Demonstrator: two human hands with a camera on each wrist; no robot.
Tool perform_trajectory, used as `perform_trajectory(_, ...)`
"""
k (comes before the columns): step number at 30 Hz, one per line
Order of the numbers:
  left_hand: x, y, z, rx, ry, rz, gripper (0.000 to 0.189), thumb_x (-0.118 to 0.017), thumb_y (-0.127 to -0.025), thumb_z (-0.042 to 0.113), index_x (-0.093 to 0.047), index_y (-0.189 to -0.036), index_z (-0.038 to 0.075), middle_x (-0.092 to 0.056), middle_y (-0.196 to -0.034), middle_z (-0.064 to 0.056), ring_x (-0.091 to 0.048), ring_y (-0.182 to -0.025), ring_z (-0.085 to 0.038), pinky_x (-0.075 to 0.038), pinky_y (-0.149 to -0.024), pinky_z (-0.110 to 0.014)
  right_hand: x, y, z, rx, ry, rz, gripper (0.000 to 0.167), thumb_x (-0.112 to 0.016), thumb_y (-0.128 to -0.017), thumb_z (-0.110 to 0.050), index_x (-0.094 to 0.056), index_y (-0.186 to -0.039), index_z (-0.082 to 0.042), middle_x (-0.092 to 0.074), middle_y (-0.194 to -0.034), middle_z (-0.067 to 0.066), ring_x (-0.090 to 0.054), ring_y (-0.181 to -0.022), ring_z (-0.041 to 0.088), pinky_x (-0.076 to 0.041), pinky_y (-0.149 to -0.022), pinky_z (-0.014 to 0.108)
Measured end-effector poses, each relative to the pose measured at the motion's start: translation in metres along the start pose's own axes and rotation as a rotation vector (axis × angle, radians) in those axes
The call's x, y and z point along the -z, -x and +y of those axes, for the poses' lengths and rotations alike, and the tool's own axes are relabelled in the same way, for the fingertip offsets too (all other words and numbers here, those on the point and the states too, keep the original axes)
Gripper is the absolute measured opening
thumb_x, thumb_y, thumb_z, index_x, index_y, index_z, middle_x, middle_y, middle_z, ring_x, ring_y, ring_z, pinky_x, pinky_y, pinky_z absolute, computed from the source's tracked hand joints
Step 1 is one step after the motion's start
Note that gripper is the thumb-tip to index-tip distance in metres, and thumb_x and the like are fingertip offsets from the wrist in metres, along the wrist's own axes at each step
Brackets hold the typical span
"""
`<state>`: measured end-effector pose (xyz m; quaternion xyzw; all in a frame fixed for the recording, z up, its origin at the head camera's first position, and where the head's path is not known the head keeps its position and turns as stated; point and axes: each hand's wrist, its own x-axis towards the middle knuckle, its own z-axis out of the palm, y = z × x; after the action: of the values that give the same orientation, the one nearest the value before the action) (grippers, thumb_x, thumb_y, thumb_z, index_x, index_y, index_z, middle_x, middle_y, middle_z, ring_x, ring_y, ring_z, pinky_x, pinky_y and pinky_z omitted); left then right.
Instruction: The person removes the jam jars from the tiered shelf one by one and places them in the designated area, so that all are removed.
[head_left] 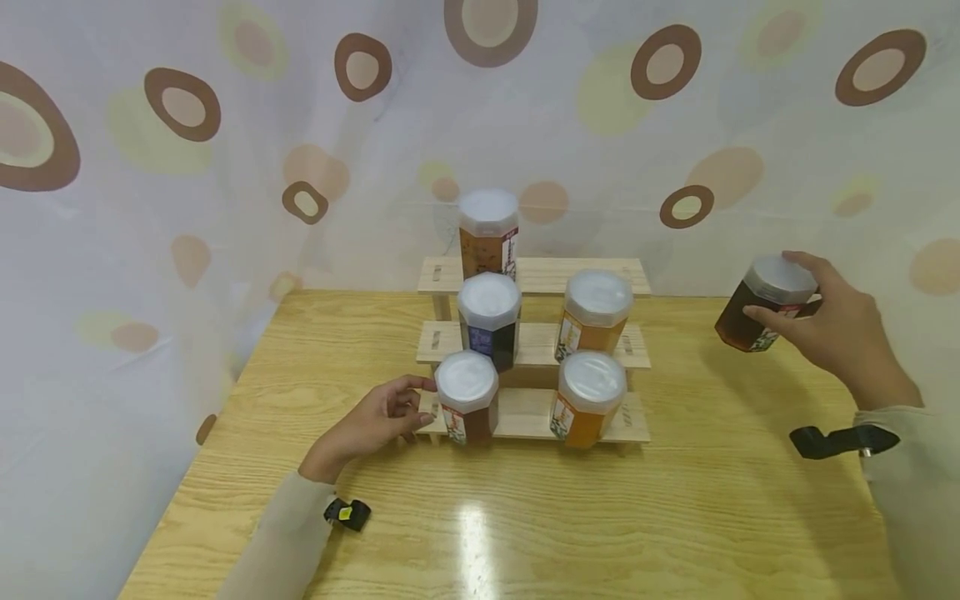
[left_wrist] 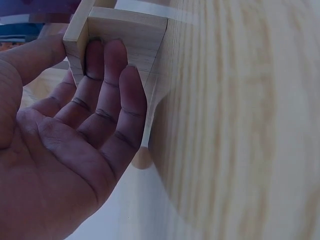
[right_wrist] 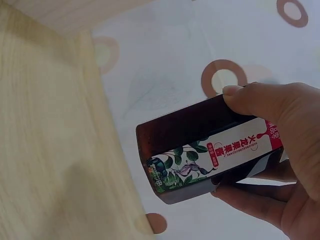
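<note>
My right hand (head_left: 847, 321) holds a dark jar (head_left: 757, 308) with a white lid, tilted, above the table's right side. In the right wrist view, thumb and fingers grip the jar (right_wrist: 200, 145) near its lid end, and a label with red characters and leaves shows. At the lower left end of a stepped wooden rack (head_left: 525, 412) my left hand (head_left: 382, 412) has its fingers curled. The left wrist view shows the thumb and fingers about the end of the rack's board (left_wrist: 125, 35). Beside that hand, a reddish-brown jar (head_left: 468, 400) stands on the lowest step.
An orange jar (head_left: 588, 400) shares the lowest step. On the middle step are a dark jar with a purple label (head_left: 490, 321) and a yellow-orange jar (head_left: 595, 312). A brown jar (head_left: 489, 233) stands on top. Behind the wooden table (head_left: 375, 533) hangs a patterned curtain (head_left: 405, 158).
</note>
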<state>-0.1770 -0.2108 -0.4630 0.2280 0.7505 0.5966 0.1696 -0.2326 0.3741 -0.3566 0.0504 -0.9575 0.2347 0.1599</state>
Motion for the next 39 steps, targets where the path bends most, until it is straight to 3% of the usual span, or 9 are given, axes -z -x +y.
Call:
perform_trajectory(5,0.0,0.0,-0.001,-0.016,-0.004,-0.002,0.044,-0.066,-0.099,0.0,-0.051,-0.14,-0.007,-0.059,-0.086,-0.01,-0.061,-0.074,-0.023,-0.06,-0.066,-0.036,-0.01,0.005,0.011,0.007,-0.019,-0.004,0.088,-0.086,-0.086,-0.03,-0.039,-0.156,-0.003,-0.062,-0.104,0.034,-0.063,-0.082,0.047,-0.044,-0.059,0.037)
perform_trajectory(10,-0.002,0.001,0.0,-0.002,0.002,-0.003,0.044,-0.066,-0.099,0.0,-0.051,-0.14,-0.005,-0.06,-0.088,-0.011,-0.061,-0.074,-0.022,-0.06,-0.066,-0.035,-0.017,0.009,0.018,-0.002,-0.032,-0.025,0.088,-0.085,-0.088,-0.031,-0.037,-0.157,-0.004,-0.057,-0.116,0.037,-0.062,-0.085,0.049,-0.047,-0.064,0.05)
perform_trajectory(12,-0.002,0.001,0.001,0.003,0.004,-0.004,0.044,-0.066,-0.099,0.0,-0.051,-0.141,-0.005,-0.06,-0.088,-0.011,-0.061,-0.075,-0.022,-0.06,-0.067,-0.035,-0.02,0.011,0.02,-0.004,-0.036,-0.032,0.088,-0.085,-0.088,-0.031,-0.037,-0.157,-0.004,-0.057,-0.117,0.037,-0.061,-0.085,0.048,-0.047,-0.064,0.05)
perform_trajectory(16,-0.003,0.002,0.001,0.007,0.0,-0.006,0.044,-0.066,-0.099,0.001,-0.051,-0.141,-0.004,-0.06,-0.087,-0.01,-0.061,-0.075,-0.023,-0.06,-0.067,-0.035,-0.026,0.013,0.024,0.001,-0.049,-0.034,0.087,-0.086,-0.087,-0.029,-0.039,-0.155,-0.003,-0.059,-0.11,0.034,-0.06,-0.083,0.042,-0.045,-0.061,0.038)
perform_trajectory(19,-0.003,0.002,0.002,0.007,-0.007,-0.003,0.044,-0.066,-0.099,0.001,-0.051,-0.141,-0.004,-0.06,-0.088,-0.01,-0.061,-0.075,-0.023,-0.059,-0.067,-0.034,-0.033,0.014,0.026,0.013,-0.067,-0.042,0.086,-0.087,-0.087,-0.025,-0.038,-0.155,-0.002,-0.057,-0.115,0.039,-0.061,-0.086,0.048,-0.049,-0.062,0.044)
perform_trajectory(23,-0.001,0.003,0.002,0.004,-0.013,0.002,0.044,-0.066,-0.099,0.001,-0.051,-0.14,-0.005,-0.06,-0.087,-0.009,-0.061,-0.073,-0.023,-0.059,-0.067,-0.034,-0.041,0.013,0.029,0.015,-0.08,-0.065,0.086,-0.086,-0.088,-0.022,-0.036,-0.156,-0.001,-0.051,-0.126,0.046,-0.06,-0.093,0.057,-0.049,-0.071,0.063)
perform_trajectory(29,0.0,0.002,0.002,-0.002,-0.02,-0.003,0.044,-0.066,-0.099,0.001,-0.051,-0.14,-0.006,-0.06,-0.086,-0.009,-0.061,-0.072,-0.022,-0.059,-0.066,-0.034,-0.046,0.014,0.032,0.008,-0.085,-0.089,0.086,-0.084,-0.09,-0.02,-0.033,-0.157,-0.001,-0.047,-0.129,0.048,-0.06,-0.094,0.06,-0.048,-0.074,0.069)
perform_trajectory(34,-0.001,0.001,0.002,0.003,-0.017,0.0,0.044,-0.066,-0.099,0.002,-0.052,-0.14,-0.005,-0.06,-0.088,-0.011,-0.062,-0.073,-0.023,-0.059,-0.066,-0.034,-0.049,0.014,0.035,0.018,-0.088,-0.093,0.086,-0.084,-0.09,-0.018,-0.033,-0.157,-0.001,-0.046,-0.131,0.047,-0.06,-0.094,0.06,-0.048,-0.074,0.069)
perform_trajectory(39,-0.001,0.001,0.001,0.002,0.002,0.0,0.044,-0.066,-0.099,0.001,-0.051,-0.14,-0.005,-0.06,-0.088,-0.011,-0.062,-0.075,-0.022,-0.059,-0.068,-0.034,-0.051,0.014,0.035,0.024,-0.101,-0.103,0.085,-0.083,-0.091,-0.017,-0.032,-0.158,-0.002,-0.046,-0.13,0.046,-0.061,-0.094,0.059,-0.052,-0.068,0.061)
